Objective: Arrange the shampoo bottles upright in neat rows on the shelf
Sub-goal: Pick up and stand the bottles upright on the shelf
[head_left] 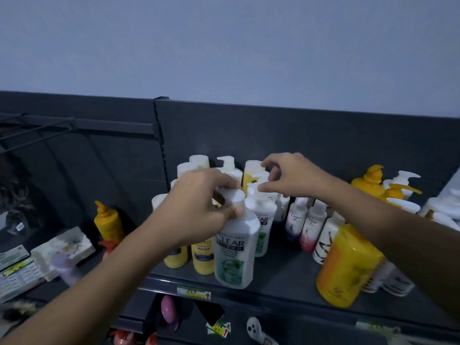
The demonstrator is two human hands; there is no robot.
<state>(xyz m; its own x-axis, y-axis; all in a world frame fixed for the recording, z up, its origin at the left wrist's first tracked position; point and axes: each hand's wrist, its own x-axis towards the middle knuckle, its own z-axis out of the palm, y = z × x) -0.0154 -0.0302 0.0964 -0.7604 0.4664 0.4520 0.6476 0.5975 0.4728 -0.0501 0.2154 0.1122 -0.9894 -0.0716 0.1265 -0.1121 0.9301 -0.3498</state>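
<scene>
A white Clear shampoo bottle (235, 247) with a green label stands upright at the front of the dark shelf (286, 277). My left hand (199, 207) grips its white cap and neck. A second Clear bottle (263, 220) stands right behind it. My right hand (288, 175) hovers over that bottle's pump top, fingers pinched around the white pump. Behind stand white pump bottles (227, 168) and a yellow bottle (251, 174). Two yellow bottles (202, 257) stand under my left wrist, partly hidden.
Small Dove bottles (296, 220) and a striped white bottle (326, 242) stand to the right. A big orange-yellow bottle (346, 267) leans at the front right. Orange pump bottles (371, 183) sit at the far right. A yellow bottle (108, 221) and boxes (62, 247) occupy the left shelf.
</scene>
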